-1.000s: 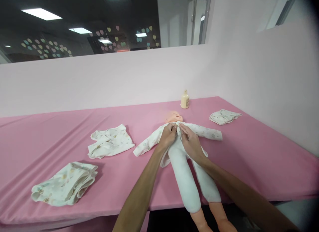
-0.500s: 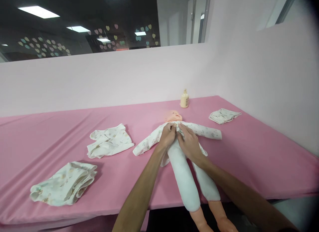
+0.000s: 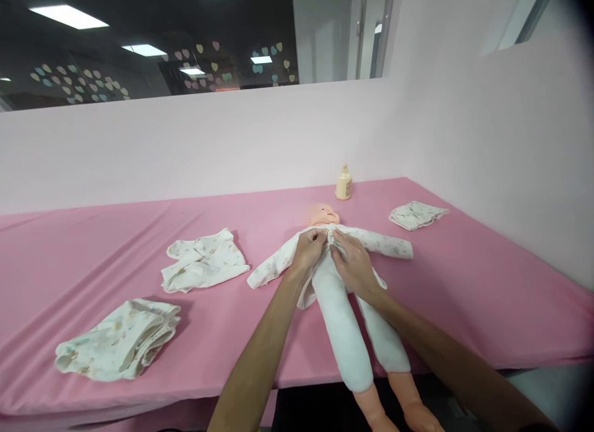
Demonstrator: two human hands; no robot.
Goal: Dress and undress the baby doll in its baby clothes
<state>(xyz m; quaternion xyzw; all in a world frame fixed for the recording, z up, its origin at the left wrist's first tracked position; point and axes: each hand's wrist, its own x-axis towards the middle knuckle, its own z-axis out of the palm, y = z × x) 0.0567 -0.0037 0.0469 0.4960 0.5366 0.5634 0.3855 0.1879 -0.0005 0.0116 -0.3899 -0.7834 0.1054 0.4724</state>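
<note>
A baby doll [image 3: 323,215] lies on its back on the pink table [image 3: 464,283], head away from me, legs hanging over the near edge. It wears a white printed top [image 3: 380,241] and white trousers [image 3: 343,333]. My left hand [image 3: 308,251] pinches the left front edge of the top at the doll's chest. My right hand [image 3: 352,262] pinches the right front edge beside it, fingertips nearly touching the left hand's. The join between the two edges is hidden under my fingers.
A crumpled white garment [image 3: 204,268] lies left of the doll. Another folded garment [image 3: 118,339] sits near the front left edge. A small folded cloth [image 3: 417,214] lies at the right. A cream bottle [image 3: 344,184] stands by the back wall.
Both hands stay at the doll's chest with only small finger shifts. The view has drifted slightly.
</note>
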